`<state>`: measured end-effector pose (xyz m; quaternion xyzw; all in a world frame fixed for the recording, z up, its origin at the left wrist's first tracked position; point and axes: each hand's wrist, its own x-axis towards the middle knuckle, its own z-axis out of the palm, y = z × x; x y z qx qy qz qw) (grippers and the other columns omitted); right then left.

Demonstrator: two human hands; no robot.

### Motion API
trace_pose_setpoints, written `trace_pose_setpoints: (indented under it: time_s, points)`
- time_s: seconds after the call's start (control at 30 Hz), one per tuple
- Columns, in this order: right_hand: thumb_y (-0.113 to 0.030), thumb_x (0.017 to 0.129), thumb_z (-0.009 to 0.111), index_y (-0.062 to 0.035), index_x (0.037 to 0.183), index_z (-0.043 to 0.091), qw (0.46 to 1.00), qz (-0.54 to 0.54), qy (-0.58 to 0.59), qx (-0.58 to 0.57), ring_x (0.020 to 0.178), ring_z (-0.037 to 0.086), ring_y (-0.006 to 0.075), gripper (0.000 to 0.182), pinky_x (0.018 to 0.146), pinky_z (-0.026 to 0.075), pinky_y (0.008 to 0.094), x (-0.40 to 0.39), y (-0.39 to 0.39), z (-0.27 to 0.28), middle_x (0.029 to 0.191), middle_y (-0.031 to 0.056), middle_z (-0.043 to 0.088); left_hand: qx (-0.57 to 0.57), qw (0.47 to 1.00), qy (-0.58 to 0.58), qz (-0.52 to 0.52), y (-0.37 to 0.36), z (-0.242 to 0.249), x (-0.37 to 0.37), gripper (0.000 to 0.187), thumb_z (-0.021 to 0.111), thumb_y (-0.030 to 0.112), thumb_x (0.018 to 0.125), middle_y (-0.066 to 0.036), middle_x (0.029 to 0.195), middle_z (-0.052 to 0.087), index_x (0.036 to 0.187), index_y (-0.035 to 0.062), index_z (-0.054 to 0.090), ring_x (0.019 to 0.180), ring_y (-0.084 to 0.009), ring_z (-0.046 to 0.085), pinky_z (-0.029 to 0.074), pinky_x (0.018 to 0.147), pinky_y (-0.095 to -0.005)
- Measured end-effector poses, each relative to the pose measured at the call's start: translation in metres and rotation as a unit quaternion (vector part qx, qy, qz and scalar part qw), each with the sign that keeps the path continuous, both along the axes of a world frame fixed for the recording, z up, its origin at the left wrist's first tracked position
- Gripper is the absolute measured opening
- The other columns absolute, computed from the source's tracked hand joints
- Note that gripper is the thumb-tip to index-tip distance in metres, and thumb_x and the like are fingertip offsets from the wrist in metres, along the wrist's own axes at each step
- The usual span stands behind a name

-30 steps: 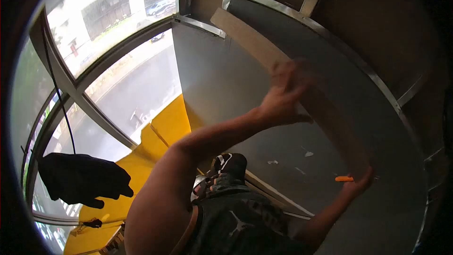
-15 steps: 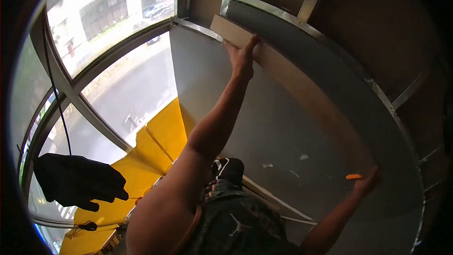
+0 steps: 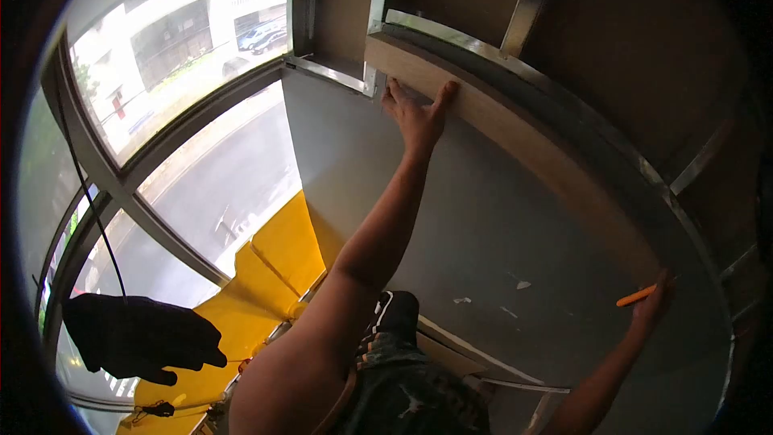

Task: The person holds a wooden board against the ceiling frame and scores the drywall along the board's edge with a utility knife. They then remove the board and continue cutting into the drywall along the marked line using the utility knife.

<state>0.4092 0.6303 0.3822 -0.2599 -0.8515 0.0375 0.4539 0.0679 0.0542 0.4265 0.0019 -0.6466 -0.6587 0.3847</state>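
Note:
A long, pale wooden board (image 3: 515,133) runs along the underside of a metal stud rail, from upper middle down to the right. My left hand (image 3: 420,119) holds its upper left part from below, thumb on the board's face and fingers nearer its end. Far down at the right end, my right hand (image 3: 659,300) grips a slim orange stick-like tool (image 3: 636,296), whose exact kind I cannot make out. That hand is also up against the board's end, and its fingers are partly in shadow.
A curved metal rail (image 3: 580,105) with studs borders brown panels above a grey panel (image 3: 483,217) with white scuffs. Windows overlook a street at left. A black cloth (image 3: 141,338) hangs near a cord, with a yellow surface (image 3: 282,234) below.
The board's upper left end has moved closer to the metal rail. My left hand has shifted slightly right along it, and the orange tool shows more plainly. The camera view has shifted slightly.

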Motion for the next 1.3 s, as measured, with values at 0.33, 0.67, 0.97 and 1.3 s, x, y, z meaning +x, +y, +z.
trace_pose_setpoints:
  time_s: [0.33,0.67,0.97,1.3]
  points:
    - [-0.060,0.092,0.070,0.0024,0.140,0.049,0.876,0.150,0.240,-0.390,0.115,0.056,0.0284,0.081,0.086,0.053,0.0402,-0.059,-0.090,0.083,0.135,0.0189,0.053,-0.001,0.996,0.094,0.010,0.011,0.015,-0.003,0.122,0.084,0.059,0.078,-0.035,0.161,0.016,0.164,0.0104,0.013,0.151,-0.0511,0.020,0.022,0.122,-0.0579]
    - [-0.055,0.087,0.078,0.0027,0.126,0.058,0.857,0.108,0.372,-0.339,0.082,0.056,0.0192,0.073,0.072,0.051,0.0361,-0.089,-0.135,0.069,0.111,0.0105,0.057,-0.033,0.996,0.089,0.004,0.012,0.013,-0.011,0.119,0.081,0.056,0.082,-0.026,0.165,0.022,0.165,0.0114,0.008,0.153,-0.0481,0.017,0.021,0.123,-0.0530]
    - [-0.052,0.094,0.072,-0.0033,0.129,0.056,0.822,0.089,0.344,-0.445,0.074,0.050,0.0139,0.062,0.065,0.047,0.0318,-0.092,-0.195,0.058,0.098,0.0054,0.055,-0.031,0.985,0.152,0.079,0.035,-0.016,-0.034,0.107,0.063,0.061,0.092,-0.024,0.167,0.018,0.164,0.0040,0.008,0.153,-0.0460,0.016,0.013,0.124,-0.0551]
    - [-0.046,0.101,0.063,0.0009,0.134,0.051,0.864,0.102,0.356,-0.341,0.096,0.058,0.0211,0.059,0.084,0.050,0.0360,-0.108,-0.123,-0.007,0.115,0.0129,0.058,-0.089,0.950,0.250,0.164,0.043,-0.046,-0.065,0.108,0.062,0.063,0.089,-0.026,0.164,0.026,0.161,-0.0014,0.015,0.150,-0.0492,0.022,0.011,0.123,-0.0602]
